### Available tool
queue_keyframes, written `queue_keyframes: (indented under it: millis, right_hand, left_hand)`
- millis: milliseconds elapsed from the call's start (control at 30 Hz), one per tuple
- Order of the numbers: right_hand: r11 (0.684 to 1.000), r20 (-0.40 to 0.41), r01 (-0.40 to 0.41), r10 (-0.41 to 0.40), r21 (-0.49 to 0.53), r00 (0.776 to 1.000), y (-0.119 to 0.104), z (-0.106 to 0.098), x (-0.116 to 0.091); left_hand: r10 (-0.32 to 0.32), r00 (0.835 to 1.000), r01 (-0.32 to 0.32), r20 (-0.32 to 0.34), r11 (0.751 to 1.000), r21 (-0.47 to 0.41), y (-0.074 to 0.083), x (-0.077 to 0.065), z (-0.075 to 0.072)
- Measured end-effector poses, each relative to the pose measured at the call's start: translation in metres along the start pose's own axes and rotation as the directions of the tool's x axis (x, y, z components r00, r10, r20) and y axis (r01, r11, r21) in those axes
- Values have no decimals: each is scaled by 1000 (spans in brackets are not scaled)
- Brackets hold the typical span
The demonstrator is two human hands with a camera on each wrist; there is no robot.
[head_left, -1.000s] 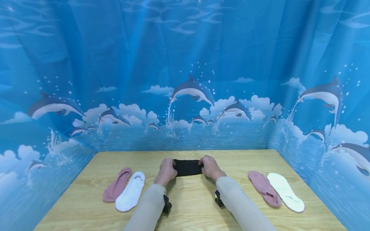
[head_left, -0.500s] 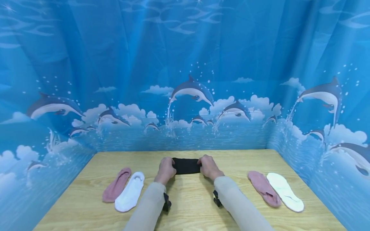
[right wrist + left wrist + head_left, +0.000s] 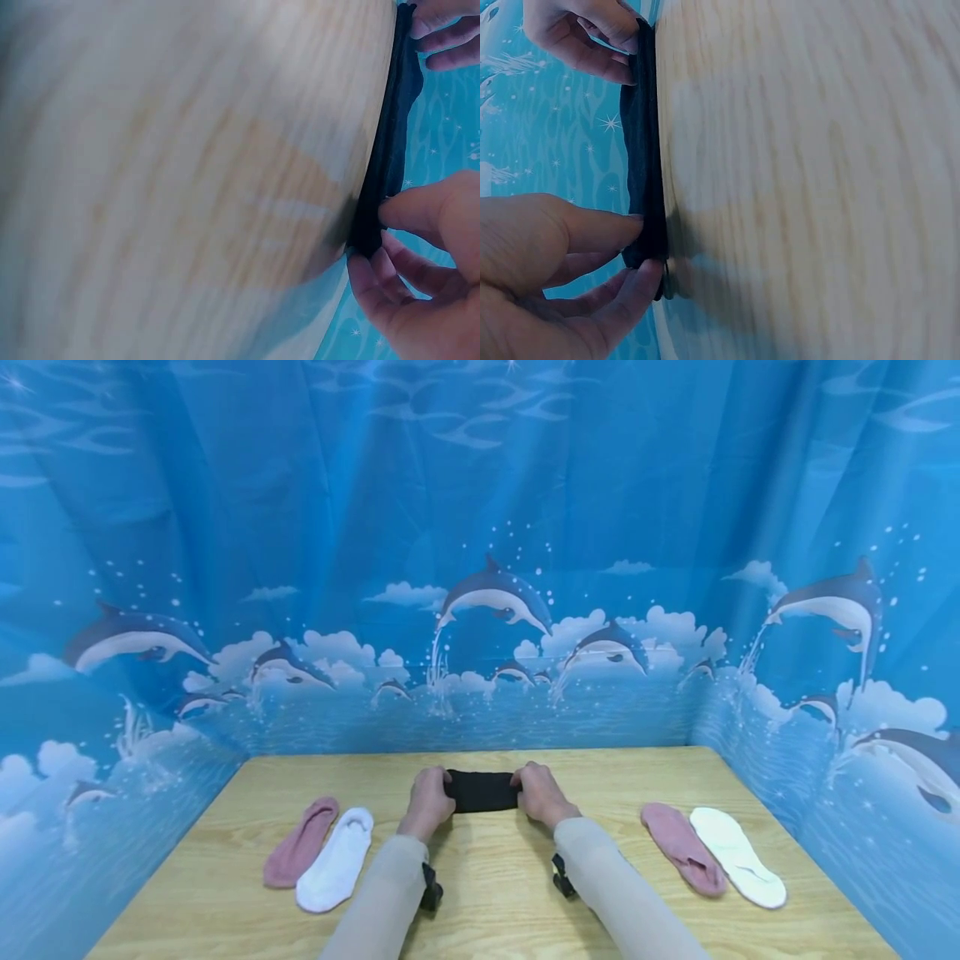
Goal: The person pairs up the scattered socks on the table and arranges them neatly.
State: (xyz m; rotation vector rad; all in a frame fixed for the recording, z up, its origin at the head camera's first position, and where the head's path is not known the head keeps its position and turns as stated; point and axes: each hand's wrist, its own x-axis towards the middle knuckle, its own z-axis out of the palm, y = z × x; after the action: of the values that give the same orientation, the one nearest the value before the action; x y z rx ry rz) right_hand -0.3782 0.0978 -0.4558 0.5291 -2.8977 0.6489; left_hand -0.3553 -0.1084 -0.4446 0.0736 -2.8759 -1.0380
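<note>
A black sock (image 3: 483, 792), seen as a flat oblong of dark fabric, stretches between both hands near the back of the table. My left hand (image 3: 430, 797) pinches its left end between thumb and fingers. At the opposite end, my right hand (image 3: 543, 797) pinches it the same way. Both wrist views show the black sock (image 3: 641, 142) edge-on as a narrow band, thumb on one side and fingertips on the other. The sock's two ends are partly hidden by the fingers.
On the left of the wooden table (image 3: 495, 885) lie a pink sock (image 3: 300, 847) and a white sock (image 3: 336, 864), side by side. Another pink sock (image 3: 678, 843) and white sock (image 3: 735, 852) lie on the right. A blue dolphin-print curtain (image 3: 480, 527) encloses the back and sides.
Both hands have shifted the black sock slightly toward the back of the table and then stayed almost still. The pink and white socks have not moved.
</note>
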Motion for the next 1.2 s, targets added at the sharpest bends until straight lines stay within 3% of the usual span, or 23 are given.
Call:
queue_keyframes:
  millis: [233,500,867,1067,1200]
  right_hand:
    - [997,-14,67,-67,39,998,-2,-6,-3]
    - [986,-75,128,-121,105,990,-20,-22,-8]
    - [979,-27,102,-99,175,995,-38,-40,-25]
    - [963,-11,25,-23,269,1000,-46,-55,-35]
    - [948,14,12,-17,318,1000,-49,-62,-40]
  left_hand:
    - [26,999,-26,-19,1000,-14,2,-10,-8]
    - [105,994,-107,-25,992,-70,6,-27,-27]
    - [193,981,-195,-27,974,-113,14,-60,-50]
    - [294,950,-303,-102,948,-95,10,-80,-59]
    - [287,952,-295,-105,953,-70,6,-89,-65]
